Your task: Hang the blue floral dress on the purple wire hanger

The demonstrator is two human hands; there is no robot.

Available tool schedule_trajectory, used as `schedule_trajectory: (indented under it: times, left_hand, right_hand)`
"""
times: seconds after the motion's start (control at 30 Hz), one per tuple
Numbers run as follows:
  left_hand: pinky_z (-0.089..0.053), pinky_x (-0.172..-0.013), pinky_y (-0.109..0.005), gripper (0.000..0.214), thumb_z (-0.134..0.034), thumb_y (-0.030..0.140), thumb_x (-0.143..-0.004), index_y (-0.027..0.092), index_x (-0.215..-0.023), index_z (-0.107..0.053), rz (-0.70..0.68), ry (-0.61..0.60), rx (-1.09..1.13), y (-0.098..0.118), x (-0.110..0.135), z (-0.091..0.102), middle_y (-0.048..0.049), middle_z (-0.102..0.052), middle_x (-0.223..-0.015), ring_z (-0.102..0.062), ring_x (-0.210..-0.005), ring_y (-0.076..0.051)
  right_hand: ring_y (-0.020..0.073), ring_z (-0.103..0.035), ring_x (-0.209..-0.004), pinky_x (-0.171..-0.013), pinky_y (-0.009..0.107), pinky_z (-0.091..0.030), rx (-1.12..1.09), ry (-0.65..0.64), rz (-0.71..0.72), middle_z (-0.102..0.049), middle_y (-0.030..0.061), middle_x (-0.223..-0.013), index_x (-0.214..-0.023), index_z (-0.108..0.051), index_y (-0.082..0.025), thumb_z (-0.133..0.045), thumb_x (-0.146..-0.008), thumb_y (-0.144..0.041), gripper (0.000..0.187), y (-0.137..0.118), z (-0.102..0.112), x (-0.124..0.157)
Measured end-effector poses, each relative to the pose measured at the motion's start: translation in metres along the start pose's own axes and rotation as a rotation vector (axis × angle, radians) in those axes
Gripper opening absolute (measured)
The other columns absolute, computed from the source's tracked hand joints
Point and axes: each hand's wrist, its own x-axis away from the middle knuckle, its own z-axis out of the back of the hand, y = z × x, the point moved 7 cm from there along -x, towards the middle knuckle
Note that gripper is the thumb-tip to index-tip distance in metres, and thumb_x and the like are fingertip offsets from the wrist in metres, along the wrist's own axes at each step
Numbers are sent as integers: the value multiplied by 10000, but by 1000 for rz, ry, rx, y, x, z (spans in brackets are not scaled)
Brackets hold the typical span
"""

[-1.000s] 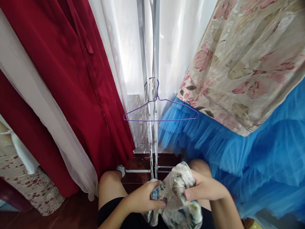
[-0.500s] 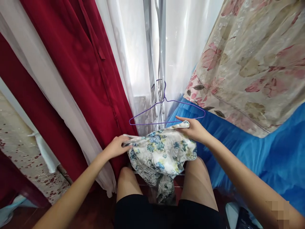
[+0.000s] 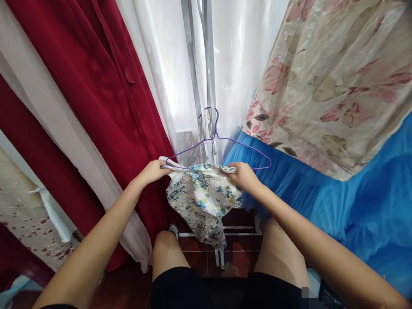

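A floral garment (image 3: 206, 193), white with blue and yellow flowers, hangs between my hands; its exact kind is hard to tell. My left hand (image 3: 152, 171) pinches its upper left edge, just at the left end of a purple hanger (image 3: 189, 148). That end of the hanger reaches inside the white edge. My right hand (image 3: 243, 175) is closed on the garment's upper right edge, below the hanger's right arm, whose end sticks out free beyond the hand. The hanger's hook is up by the grey metal stand (image 3: 209, 68) and pale straps. The garment's lower part dangles between my knees.
Long red fabric (image 3: 128, 111) and pale drapes hang on the left. White cloth (image 3: 244, 47) covers the back. To the right hang a cream flowered dress (image 3: 322, 94) and blue tulle (image 3: 289, 193). Dark red tiles (image 3: 196, 259) and white stand bars lie below.
The garment has moved up and slightly left to the hanger, and its left edge now goes over the hanger's left end. My right hand has moved left, below the hanger.
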Motion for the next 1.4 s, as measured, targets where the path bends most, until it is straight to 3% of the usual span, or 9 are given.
schedule_trajectory:
  times: [0.23, 0.47, 0.67, 0.8, 0.9, 1.0, 1.1, 1.27, 1.4]
  left_hand:
    - [-489, -797, -350, 277, -626, 447, -804, 190, -745, -710, -185, 200, -237, 17, 19, 25, -95, -725, -912, -667, -875, -284]
    - [-466, -721, -334, 395, -704, 575, -754, 206, -648, -609, -267, 163, -356, 36, 39, 58, -51, -703, -843, -640, -800, -242]
    - [-493, -972, -406, 290, -710, 469, -763, 197, -686, -646, -456, 216, -194, 83, 30, 49, -106, -678, -1226, -620, -1157, -317]
    - [-516, -921, -373, 232, -729, 400, -756, 199, -848, -657, -467, 172, 7, 109, 8, 24, -74, -689, -1078, -650, -1012, -254]
    - [-522, -856, -333, 379, -770, 390, -739, 201, -1029, -615, -409, 288, 111, 111, 1, 17, -31, -672, -980, -643, -911, -215]
    - [-514, -885, -327, 414, -772, 381, -764, 209, -1104, -611, -398, 388, 131, 110, 6, 13, -28, -677, -1030, -646, -949, -213]
    - [-515, -907, -337, 375, -747, 388, -805, 219, -1119, -631, -395, 404, 114, 114, 14, 11, -30, -694, -1040, -656, -967, -218]
    - [-529, -920, -361, 351, -731, 407, -819, 207, -1102, -668, -310, 485, 115, 99, 20, 30, -88, -647, -1232, -640, -1026, -228]
    - [-551, -842, -341, 493, -763, 506, -759, 173, -1110, -664, -165, 462, 347, 57, 11, 30, -102, -684, -1153, -661, -925, -209]
  right_hand:
    - [264, -710, -831, -620, 285, -358, 219, -61, -46, -782, 121, -878, -848, -752, -209, -569, -916, -362, 248, -18, 1, 7]
    - [291, -716, -877, -635, 301, -395, 237, -121, -92, -778, 145, -940, -921, -777, -208, -591, -902, -389, 261, -24, -1, 6]
    - [277, -708, -796, -581, 291, -371, 156, -155, -117, -767, 130, -836, -813, -768, -208, -635, -868, -413, 250, -24, 1, 6]
    - [251, -698, -737, -590, 281, -391, 63, -150, -35, -756, 103, -765, -765, -753, -206, -619, -881, -340, 221, -28, 7, 17]
    - [238, -716, -794, -679, 279, -463, -72, 9, 110, -779, 72, -857, -949, -776, -216, -594, -859, -210, 203, -17, 27, 29]
    - [237, -717, -798, -733, 301, -501, -141, 331, 115, -777, 45, -869, -1376, -620, -222, -603, -831, -178, 547, 21, 65, 41]
    - [243, -684, -692, -667, 317, -495, -89, 472, 27, -741, 43, -729, -1384, -624, -170, -658, -823, -270, 571, 57, 98, 41]
    - [209, -654, -656, -597, 274, -457, -324, 165, 2, -704, 50, -665, -801, -777, -111, -730, -793, -385, 278, 64, 120, 21]
    - [246, -709, -699, -623, 316, -525, -602, -88, -194, -755, 96, -755, -891, -773, -94, -704, -841, -395, 313, 55, 104, 17]
